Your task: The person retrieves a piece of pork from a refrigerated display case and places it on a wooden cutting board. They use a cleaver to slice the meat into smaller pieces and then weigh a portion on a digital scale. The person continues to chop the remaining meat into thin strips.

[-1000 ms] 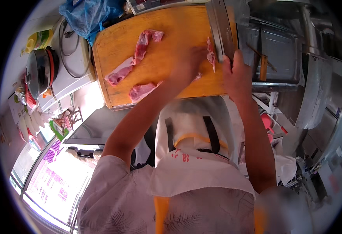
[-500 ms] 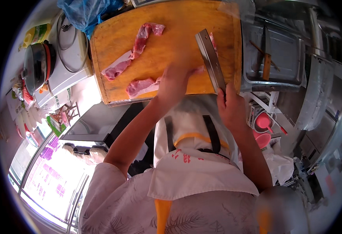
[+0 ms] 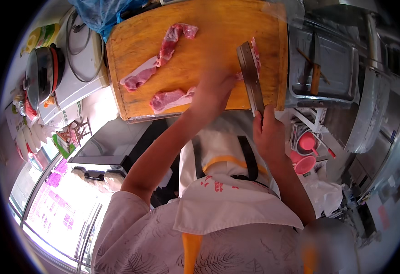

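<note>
Window [image 3: 49, 205] glare at lower left, bowed edges, black rim, seemingly out-of-focus smear over cutting board [image 3: 138, 48]

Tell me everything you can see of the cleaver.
The cleaver has a long, straight-edged, gray, metal-looking blade, seen steeply from above, so its full breadth is unclear. It slants over the orange-brown wooden cutting board, far end leaning slightly left. Its near end is in the right grip, which hides most of the handle. Meat shows just right of the blade, and a smaller bit just left; whether the blade touches either is unclear.
</note>
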